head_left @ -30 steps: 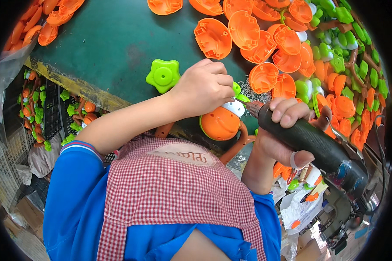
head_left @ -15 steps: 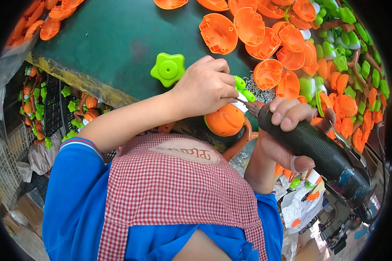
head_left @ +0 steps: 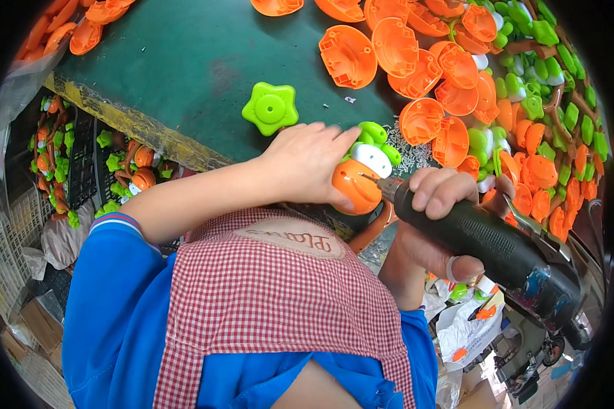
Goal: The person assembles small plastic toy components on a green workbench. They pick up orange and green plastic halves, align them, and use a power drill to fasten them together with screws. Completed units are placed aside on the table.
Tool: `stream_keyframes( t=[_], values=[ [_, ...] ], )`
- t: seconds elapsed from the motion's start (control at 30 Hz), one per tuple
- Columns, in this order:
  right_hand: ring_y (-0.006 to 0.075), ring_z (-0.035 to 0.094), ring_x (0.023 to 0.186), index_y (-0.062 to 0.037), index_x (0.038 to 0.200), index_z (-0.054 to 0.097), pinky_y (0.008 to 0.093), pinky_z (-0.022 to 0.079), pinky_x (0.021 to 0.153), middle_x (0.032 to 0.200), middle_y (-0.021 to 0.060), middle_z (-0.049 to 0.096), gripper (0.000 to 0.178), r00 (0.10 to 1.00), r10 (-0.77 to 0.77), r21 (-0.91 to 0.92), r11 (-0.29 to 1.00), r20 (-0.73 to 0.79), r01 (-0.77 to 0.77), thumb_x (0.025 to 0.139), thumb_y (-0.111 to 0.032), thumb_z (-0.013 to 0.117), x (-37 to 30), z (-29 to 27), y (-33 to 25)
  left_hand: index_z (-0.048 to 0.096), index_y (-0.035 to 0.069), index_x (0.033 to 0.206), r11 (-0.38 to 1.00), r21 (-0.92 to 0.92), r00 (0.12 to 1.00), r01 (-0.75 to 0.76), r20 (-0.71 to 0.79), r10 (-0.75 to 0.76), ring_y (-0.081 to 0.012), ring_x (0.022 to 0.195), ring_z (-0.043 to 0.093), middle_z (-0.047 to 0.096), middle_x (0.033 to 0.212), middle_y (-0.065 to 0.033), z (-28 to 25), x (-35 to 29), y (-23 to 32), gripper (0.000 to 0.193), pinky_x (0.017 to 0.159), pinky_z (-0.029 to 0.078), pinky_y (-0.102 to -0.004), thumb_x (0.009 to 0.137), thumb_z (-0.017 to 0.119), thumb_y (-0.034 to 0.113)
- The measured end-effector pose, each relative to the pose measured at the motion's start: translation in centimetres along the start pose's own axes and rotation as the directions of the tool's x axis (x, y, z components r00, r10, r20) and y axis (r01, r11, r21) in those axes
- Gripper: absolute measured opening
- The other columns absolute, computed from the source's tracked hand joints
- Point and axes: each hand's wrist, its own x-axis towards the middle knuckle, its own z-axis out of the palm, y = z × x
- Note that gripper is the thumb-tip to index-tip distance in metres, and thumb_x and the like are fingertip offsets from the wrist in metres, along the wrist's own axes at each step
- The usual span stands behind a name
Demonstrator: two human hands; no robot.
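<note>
My right hand (head_left: 443,218) is wrapped round a black power screwdriver (head_left: 488,238), which slants down to the right. Its thin bit ends at the orange dome of a plastic toy (head_left: 357,185); whether it sits in a hole is too small to tell. White and green rounded pieces are joined to the far side of this dome. My left hand (head_left: 307,162) holds the toy from the left, thumb on the dome and blurred fingertips by the green pieces. A brown curved plastic part (head_left: 375,228) shows beneath the toy. Beyond my left hand lies a green star-shaped piece (head_left: 271,109).
Several orange half shells (head_left: 397,48) lie on the green tabletop (head_left: 184,75), beside a heap of green and white parts (head_left: 544,68). Small screws (head_left: 416,153) are scattered near the toy. Baskets with assembled toys (head_left: 58,160) stand below the worn table edge at left.
My left fingers have left the screwdriver's bit and spread onto the toy. The bit has moved from beside the white piece to the orange dome.
</note>
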Motion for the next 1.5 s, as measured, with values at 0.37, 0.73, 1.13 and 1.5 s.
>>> stream_keyframes(
  t=[0.37, 0.73, 1.13, 1.5],
  values=[
    [0.0235, 0.057, 0.068, -0.0047, 0.135, 0.030, 0.0395, 0.050, 0.067, 0.077, 0.0102, 0.057, 0.094, 0.961, 0.255, -0.253, 0.942, 0.109, -0.221, 0.075, -0.063, 0.074, -1.3, 1.1, 1.5, 0.058, 0.005, 0.125, 0.997, -0.067, 0.984, 0.024, 0.177, -0.012, -0.0316, 0.083, 0.069, 0.071, 0.091, -0.0139, -0.5, 1.0, -0.5, 0.094, 0.073, 0.054, -0.0423, 0.055, 0.081, 0.063],
    [0.0208, 0.055, 0.066, -0.0079, 0.132, 0.037, 0.0364, 0.047, 0.063, 0.075, 0.0091, 0.056, 0.078, 0.863, 0.174, 0.012, 0.979, 0.474, -0.204, 0.081, -0.053, 0.073, -1.0, -0.9, 5.1, 0.067, 0.005, 0.106, 0.988, -0.147, 0.974, 0.049, 0.225, -0.015, -0.0307, 0.084, 0.069, 0.071, 0.088, -0.0145, -1.1, 1.1, -0.5, 0.079, 0.072, 0.054, -0.0412, 0.053, 0.085, 0.060],
    [0.0048, 0.047, 0.049, -0.0059, 0.126, 0.054, 0.0230, 0.038, 0.050, 0.058, -0.0091, 0.050, 0.069, 0.988, -0.137, 0.536, 0.831, -0.066, 0.151, 0.073, -0.040, 0.082, 1.2, -1.8, -7.9, 0.066, 0.013, 0.114, 0.992, -0.107, 0.957, -0.063, -0.289, 0.029, -0.0302, 0.080, 0.068, 0.070, 0.090, -0.0121, -5.9, -3.2, 0.1, 0.055, 0.069, 0.053, -0.0401, 0.078, 0.072, 0.054],
    [0.0178, 0.047, 0.070, -0.0007, 0.140, 0.037, 0.0319, 0.040, 0.068, 0.077, 0.0061, 0.048, 0.081, 0.936, -0.091, -0.186, 0.982, -0.340, 0.028, 0.087, -0.058, 0.056, -6.9, -14.6, -5.2, 0.075, 0.005, 0.087, 0.556, 0.003, 0.536, 0.831, -0.269, -0.800, -0.0253, 0.086, 0.067, 0.070, 0.090, -0.0133, -10.0, -39.4, -25.6, 0.032, 0.077, 0.052, -0.0386, 0.069, 0.081, 0.030]
  ],
)
